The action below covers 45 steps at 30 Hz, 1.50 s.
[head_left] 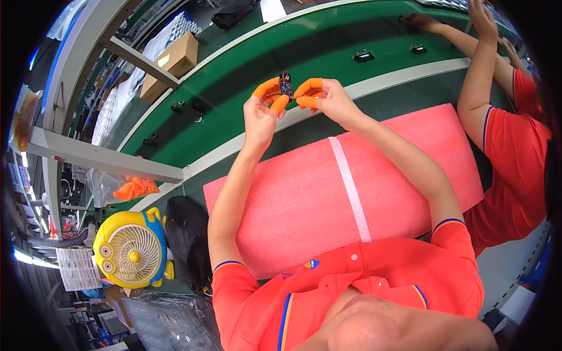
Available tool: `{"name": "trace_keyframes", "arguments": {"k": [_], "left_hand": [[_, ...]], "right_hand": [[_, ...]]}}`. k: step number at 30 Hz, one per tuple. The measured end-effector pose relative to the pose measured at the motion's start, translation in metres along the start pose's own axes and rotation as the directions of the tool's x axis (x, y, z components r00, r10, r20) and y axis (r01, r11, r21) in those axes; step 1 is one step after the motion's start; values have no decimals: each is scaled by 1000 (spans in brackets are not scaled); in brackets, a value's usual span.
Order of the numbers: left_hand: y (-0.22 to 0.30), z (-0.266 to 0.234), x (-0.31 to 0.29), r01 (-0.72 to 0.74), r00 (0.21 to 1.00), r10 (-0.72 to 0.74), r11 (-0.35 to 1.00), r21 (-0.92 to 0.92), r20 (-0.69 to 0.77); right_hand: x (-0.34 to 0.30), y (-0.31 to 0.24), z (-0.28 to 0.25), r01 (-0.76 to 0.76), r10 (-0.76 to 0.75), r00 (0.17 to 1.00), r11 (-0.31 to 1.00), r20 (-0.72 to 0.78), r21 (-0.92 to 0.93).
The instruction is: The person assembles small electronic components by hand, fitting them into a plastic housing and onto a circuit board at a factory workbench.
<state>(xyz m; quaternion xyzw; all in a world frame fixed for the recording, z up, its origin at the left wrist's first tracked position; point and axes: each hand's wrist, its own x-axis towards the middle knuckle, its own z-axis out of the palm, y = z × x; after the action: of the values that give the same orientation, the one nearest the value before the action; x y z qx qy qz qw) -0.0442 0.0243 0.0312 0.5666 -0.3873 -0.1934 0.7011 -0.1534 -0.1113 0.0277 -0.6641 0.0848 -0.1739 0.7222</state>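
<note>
A small dark circuit board with bluish parts is held upright above the green work surface. My left hand pinches it from the left, with orange finger cots on the fingertips. My right hand, also in orange finger cots, is closed in a pinch close to the board's lower right edge. Something thin seems to show at those right fingertips, too small to name. Both forearms reach out over a pink foam block with a white strip across it.
Small black parts lie on the green conveyor belt. A co-worker's arm reaches in at right. To the left are a metal frame, a bag of orange finger cots, a yellow fan and a black bag.
</note>
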Motion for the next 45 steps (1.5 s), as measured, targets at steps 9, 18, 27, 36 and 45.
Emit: {"name": "trace_keyframes", "arguments": {"k": [9, 18, 27, 36, 45], "left_hand": [[0, -4, -4, 270, 961, -240, 922, -279, 136], [8, -1, -2, 409, 897, -433, 747, -524, 82], [7, 8, -9, 119, 990, -104, 979, -165, 98], [14, -9, -1, 400, 916, -351, 780, -481, 193], [20, 1, -4, 168, 969, -179, 983, 79, 172]], "right_hand": [[-3, 4, 0, 382, -452, 892, 776, -22, -502], [-4, 7, -8, 697, -783, 564, 279, 264, -660], [-6, -4, -1, 189, -231, 971, 896, -58, -402], [-7, 1, -5, 707, -734, 621, 375, 274, -600], [-12, 0, 3, 410, -462, 887, 769, 17, -491]]}}
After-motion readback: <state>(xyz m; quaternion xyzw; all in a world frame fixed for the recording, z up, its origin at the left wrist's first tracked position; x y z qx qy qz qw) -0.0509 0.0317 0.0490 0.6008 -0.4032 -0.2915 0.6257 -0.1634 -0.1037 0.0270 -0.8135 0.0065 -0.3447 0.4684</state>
